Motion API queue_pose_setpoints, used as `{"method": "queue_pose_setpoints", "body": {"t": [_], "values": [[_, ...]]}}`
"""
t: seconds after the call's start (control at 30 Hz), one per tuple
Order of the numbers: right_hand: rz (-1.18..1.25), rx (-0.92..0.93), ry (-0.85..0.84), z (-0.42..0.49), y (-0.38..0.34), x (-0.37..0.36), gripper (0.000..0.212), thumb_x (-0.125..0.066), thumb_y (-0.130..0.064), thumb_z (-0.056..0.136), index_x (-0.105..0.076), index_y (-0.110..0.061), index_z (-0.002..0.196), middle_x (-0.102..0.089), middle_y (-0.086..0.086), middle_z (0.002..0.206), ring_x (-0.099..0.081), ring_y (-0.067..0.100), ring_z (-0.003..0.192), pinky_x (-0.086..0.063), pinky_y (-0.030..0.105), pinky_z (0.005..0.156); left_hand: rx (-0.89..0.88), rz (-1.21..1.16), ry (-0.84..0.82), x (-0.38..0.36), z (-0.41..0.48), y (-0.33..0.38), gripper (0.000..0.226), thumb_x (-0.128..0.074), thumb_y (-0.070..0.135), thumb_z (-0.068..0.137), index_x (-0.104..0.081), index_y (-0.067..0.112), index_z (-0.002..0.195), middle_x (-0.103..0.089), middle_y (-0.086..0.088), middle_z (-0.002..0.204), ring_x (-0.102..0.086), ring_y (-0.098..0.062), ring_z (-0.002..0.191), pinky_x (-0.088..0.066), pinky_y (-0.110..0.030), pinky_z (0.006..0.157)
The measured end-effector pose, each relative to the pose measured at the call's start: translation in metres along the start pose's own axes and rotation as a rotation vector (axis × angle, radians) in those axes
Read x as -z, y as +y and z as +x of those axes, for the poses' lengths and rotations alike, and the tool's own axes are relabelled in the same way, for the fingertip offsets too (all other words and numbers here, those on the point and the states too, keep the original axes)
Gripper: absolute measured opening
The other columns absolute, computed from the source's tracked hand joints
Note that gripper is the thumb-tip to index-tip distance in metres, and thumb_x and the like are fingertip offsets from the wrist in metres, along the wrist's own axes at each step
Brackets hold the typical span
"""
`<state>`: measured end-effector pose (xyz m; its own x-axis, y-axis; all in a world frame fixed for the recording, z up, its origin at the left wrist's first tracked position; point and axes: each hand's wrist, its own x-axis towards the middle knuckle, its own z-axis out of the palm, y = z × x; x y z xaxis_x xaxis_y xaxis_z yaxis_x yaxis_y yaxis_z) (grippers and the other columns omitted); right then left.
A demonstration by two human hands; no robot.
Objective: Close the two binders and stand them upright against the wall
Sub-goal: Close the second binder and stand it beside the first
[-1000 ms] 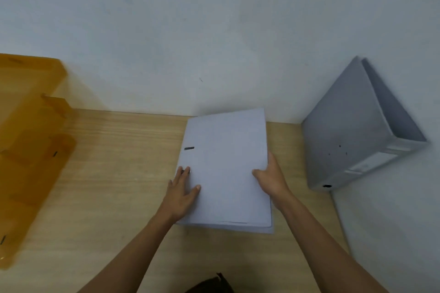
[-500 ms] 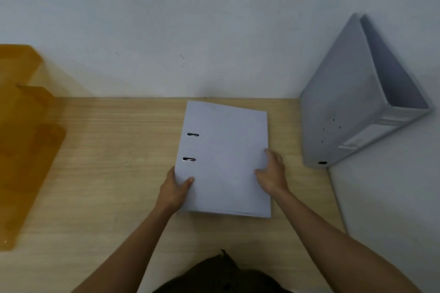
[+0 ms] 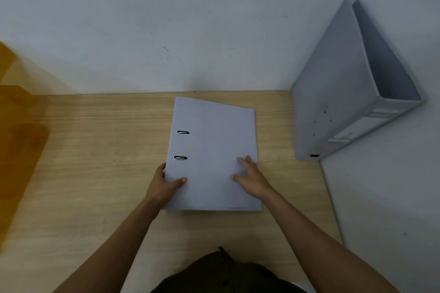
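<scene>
Flat binder [image 3: 214,150] closed on worktop [image 3: 95,150]. Left hand [image 3: 164,183] clamped on spine edge; right hand [image 3: 250,176] spread flat on cover. Tip up spine-first, set beside standing binder [image 3: 333,102] against wall [image 3: 190,19].

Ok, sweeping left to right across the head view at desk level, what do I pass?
Orange tray → left hand → flat binder → right hand → upright binder in the corner.
</scene>
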<state>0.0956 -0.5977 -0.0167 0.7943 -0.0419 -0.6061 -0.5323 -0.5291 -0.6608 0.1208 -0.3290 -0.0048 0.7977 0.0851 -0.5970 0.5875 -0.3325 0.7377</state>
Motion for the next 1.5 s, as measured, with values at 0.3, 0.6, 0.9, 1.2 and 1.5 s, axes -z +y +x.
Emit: {"method": "queue_pose_setpoints", "body": {"t": [0.3,0.6,0.9,1.2,1.5], "values": [[0.135,-0.096,-0.022,-0.025,-0.01,-0.009,0.064,-0.039,-0.048,0.102,-0.017,-0.028,0.159,0.008,-0.003,0.169,0.016,0.024,0.154,0.003,0.045,0.124,0.181,-0.342,-0.265,0.0,-0.001,0.024,0.051,-0.065,0.069,0.079,-0.081,0.028,0.104,-0.082,-0.005,0.101,-0.077,-0.021,0.085,-0.056,-0.038,0.076],[0.358,0.101,0.085,-0.057,-0.064,0.007,0.056,-0.036,-0.055,0.101,-0.031,-0.037,0.153,-0.02,-0.015,0.165,-0.015,0.004,0.151,-0.008,0.031,0.124,0.107,-0.665,-0.65,-0.03,-0.023,0.066,0.065,-0.06,0.062,0.088,-0.067,0.017,0.135,-0.068,-0.018,0.134,-0.068,-0.036,0.12,-0.059,-0.047,0.091],[0.405,0.295,0.258,-0.098,-0.108,0.014,0.067,-0.033,-0.075,0.087,-0.009,-0.061,0.149,-0.019,-0.021,0.164,-0.025,0.011,0.15,-0.026,0.053,0.12,-0.274,-0.519,-0.605,-0.057,-0.065,0.101,0.057,-0.071,0.043,0.087,-0.059,0.019,0.137,-0.074,-0.009,0.127,-0.073,-0.028,0.113,-0.062,-0.033,0.083],[0.391,0.493,0.397,-0.135,-0.095,0.075,0.069,-0.068,-0.046,0.087,-0.036,-0.044,0.148,-0.053,-0.019,0.146,-0.054,0.007,0.131,-0.054,0.042,0.099,-0.675,-0.237,-0.503,-0.083,-0.088,0.109,0.085,-0.083,0.012,0.081,-0.04,0.031,0.152,-0.065,0.018,0.134,-0.065,-0.003,0.12,-0.06,-0.02,0.08],[0.393,0.422,0.457,-0.158,-0.029,0.09,0.067,-0.071,-0.033,0.085,-0.043,-0.04,0.146,-0.058,-0.019,0.141,-0.052,0.001,0.131,-0.052,0.037,0.103,-0.69,-0.038,-0.579,-0.125,-0.09,0.098,0.106,-0.082,0.025,0.077,-0.017,0.035,0.161,-0.044,0.018,0.156,-0.049,-0.001,0.138,-0.054,-0.01,0.086]]}}
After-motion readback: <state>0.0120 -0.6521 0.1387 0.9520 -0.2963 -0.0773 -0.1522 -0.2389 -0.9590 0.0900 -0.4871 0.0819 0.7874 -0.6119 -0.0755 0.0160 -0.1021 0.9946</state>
